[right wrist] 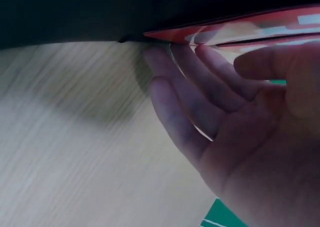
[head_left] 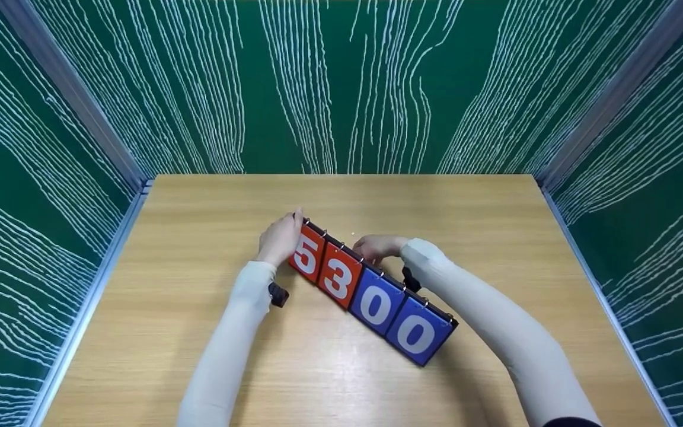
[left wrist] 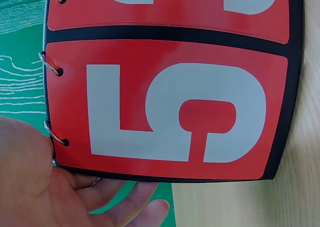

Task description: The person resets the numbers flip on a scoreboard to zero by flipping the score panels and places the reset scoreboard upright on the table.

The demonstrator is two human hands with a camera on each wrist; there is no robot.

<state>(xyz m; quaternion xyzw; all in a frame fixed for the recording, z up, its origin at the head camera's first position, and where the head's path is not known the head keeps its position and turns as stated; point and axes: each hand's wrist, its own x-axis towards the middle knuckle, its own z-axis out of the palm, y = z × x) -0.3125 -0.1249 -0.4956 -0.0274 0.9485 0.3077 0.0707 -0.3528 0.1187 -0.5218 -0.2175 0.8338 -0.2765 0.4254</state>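
Note:
A tabletop flip scoreboard (head_left: 371, 303) stands slanted on the table, its left end farther back than its right. Red cards reading 5 and 3 and blue cards reading 0 and 0 hang from metal rings along its top edge. My left hand (head_left: 280, 239) grips the left end beside the red 5 card (left wrist: 132, 97), fingers reaching around the side edge. Behind the board is my right hand (head_left: 379, 246), partly hidden by it. In the right wrist view its fingers are loosely bent, tips right at the red cards (right wrist: 172, 35) on the back side.
The board stands on a light wooden table (head_left: 199, 332). Green panels with white wavy lines (head_left: 341, 89) enclose the back and both sides, joined by metal corner posts (head_left: 74, 89). A dark wrist camera (head_left: 278, 295) sits on the left wrist.

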